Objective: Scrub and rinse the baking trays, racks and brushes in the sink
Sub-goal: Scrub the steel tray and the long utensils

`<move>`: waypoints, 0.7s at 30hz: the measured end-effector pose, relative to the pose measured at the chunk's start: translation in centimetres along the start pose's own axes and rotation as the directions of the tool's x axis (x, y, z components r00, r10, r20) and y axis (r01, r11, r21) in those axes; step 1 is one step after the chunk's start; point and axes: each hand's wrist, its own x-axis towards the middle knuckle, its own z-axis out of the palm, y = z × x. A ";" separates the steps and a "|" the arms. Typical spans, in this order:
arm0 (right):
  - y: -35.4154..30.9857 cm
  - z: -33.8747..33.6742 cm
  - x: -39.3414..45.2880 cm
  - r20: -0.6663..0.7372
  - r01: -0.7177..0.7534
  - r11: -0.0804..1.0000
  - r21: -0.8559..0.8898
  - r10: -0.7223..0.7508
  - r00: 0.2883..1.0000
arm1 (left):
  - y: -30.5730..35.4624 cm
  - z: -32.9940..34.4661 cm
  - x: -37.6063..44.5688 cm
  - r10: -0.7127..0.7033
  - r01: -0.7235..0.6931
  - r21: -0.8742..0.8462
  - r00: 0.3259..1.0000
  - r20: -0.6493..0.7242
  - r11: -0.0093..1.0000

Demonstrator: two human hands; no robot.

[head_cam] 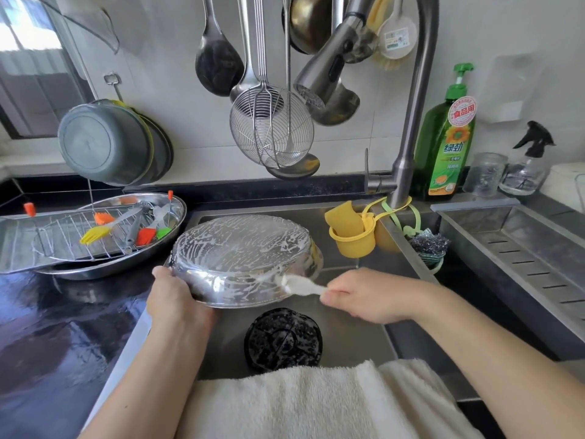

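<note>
A round steel pan [240, 255], turned bottom-up and streaked with white suds, is held over the sink [354, 331]. My left hand [174, 299] grips its near left rim. My right hand [364, 294] pinches a soapy white cloth [300, 285] against the pan's near right side. On the counter to the left an oval steel tray [110, 267] and a flat steel tray [12, 245] carry wire racks [69, 236] and several silicone brushes [95, 234] in yellow, orange, red and green.
A black drain cover [283, 340] lies in the sink. A white towel [300, 403] drapes the near edge. The faucet head [329, 68] hangs above. A yellow cup with a sponge [348, 236], green dish soap [446, 137], hanging utensils [272, 128] and a drain rack [519, 251] surround the basin.
</note>
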 end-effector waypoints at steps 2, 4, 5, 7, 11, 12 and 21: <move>-1.0 0.5 0.4 0.014 0.059 0.998 -0.009 -0.059 0.998 | -0.1 -0.1 -0.2 -0.011 0.010 0.010 0.999 0.032 1.000; -0.4 0.0 0.6 0.012 0.031 0.999 0.009 -0.031 0.999 | -0.2 -0.2 -0.3 -0.009 0.009 0.002 0.999 0.051 1.000; 0.4 -0.3 0.6 0.002 -0.009 0.999 0.041 0.009 1.000 | -0.1 -0.2 -0.3 0.006 -0.006 -0.006 0.998 0.060 1.000; 2.2 -0.6 0.6 -0.046 -0.117 0.984 0.131 0.124 0.991 | 0.0 -0.1 0.0 0.033 -0.034 0.027 0.998 0.059 0.999; 3.2 0.5 1.8 -0.107 -0.280 0.861 0.424 0.355 0.929 | -0.2 0.3 -1.3 0.017 -0.034 0.119 0.990 0.142 0.992; 3.0 0.7 2.2 -0.088 -0.289 0.805 0.517 0.386 0.918 | -0.1 0.3 -1.7 0.007 -0.030 0.134 0.985 0.170 0.991; 4.2 -1.1 1.5 0.087 -0.316 0.575 0.755 0.389 0.917 | -0.3 1.4 -6.8 0.157 -0.433 0.419 0.821 0.550 0.798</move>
